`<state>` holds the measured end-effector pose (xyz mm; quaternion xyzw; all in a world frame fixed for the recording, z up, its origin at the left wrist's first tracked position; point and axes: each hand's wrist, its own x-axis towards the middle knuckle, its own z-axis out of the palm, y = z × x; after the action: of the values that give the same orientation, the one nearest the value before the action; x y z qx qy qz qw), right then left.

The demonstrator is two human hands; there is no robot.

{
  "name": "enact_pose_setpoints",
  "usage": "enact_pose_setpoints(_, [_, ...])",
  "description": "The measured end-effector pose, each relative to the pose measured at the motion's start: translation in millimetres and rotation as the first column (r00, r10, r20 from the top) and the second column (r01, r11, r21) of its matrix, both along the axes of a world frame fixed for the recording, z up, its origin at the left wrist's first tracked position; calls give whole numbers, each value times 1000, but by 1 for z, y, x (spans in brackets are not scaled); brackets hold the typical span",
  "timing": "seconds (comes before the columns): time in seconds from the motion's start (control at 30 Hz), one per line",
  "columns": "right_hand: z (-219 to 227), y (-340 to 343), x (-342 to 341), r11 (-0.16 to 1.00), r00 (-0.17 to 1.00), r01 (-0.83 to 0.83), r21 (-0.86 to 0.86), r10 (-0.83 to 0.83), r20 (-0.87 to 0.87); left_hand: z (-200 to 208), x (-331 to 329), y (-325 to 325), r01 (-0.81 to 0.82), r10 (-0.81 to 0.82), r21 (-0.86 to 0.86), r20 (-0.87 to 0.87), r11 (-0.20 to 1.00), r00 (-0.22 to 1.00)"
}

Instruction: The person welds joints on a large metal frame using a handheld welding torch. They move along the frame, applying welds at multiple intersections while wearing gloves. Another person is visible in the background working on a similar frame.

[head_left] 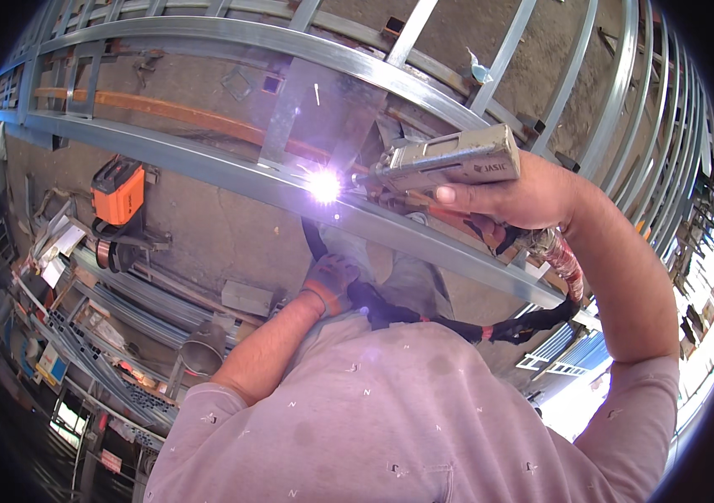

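A tan, boxy welding gun (449, 159) is in my bare right hand (525, 197), its tip pointing left. My fingers wrap its grip, partly hidden beneath it. At the tip a bright violet-white arc (323, 186) burns on a long galvanized steel beam (206, 172), and the glare hides the joint. From the gun, a thick cable (516, 325), wrapped in red and black, loops back across my lap. My left hand (333, 281), in an orange-and-grey glove, lies on my leg beside the cable with its fingers extended.
A curved steel rail (231, 32) and several bars (571, 80) form a framework ahead and right. An orange machine (119, 193) stands on the floor at left, above a wire spool (114, 255). Stacked metal tubes (135, 306) and a bucket (203, 350) lie lower left.
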<state>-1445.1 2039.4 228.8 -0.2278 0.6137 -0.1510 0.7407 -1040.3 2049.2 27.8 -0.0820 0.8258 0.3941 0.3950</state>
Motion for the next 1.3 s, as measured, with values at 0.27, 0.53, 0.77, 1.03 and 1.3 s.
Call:
enact_pose_setpoints(0.27, [7,-8,-2,999,999,-10,37,8,51,-16,12,9,54,-56,-65,-40,996,998])
enact_pose_setpoints(0.53, [9,-9,-4,997,999,-20,73,17,33,-4,2,1,22,-24,-59,-28,998,999])
enact_pose_setpoints(0.77, [13,-11,-6,994,999,-44,97,44,-4,1,-7,-5,24,-24,-14,25,1000,999])
enact_pose_setpoints(1.03, [13,-9,-8,994,998,-63,94,63,-2,1,-10,-6,52,-51,-17,41,999,998])
enact_pose_setpoints(1.3, [14,-6,-9,992,997,-72,107,76,-32,-4,-6,-5,45,-45,-14,25,999,999])
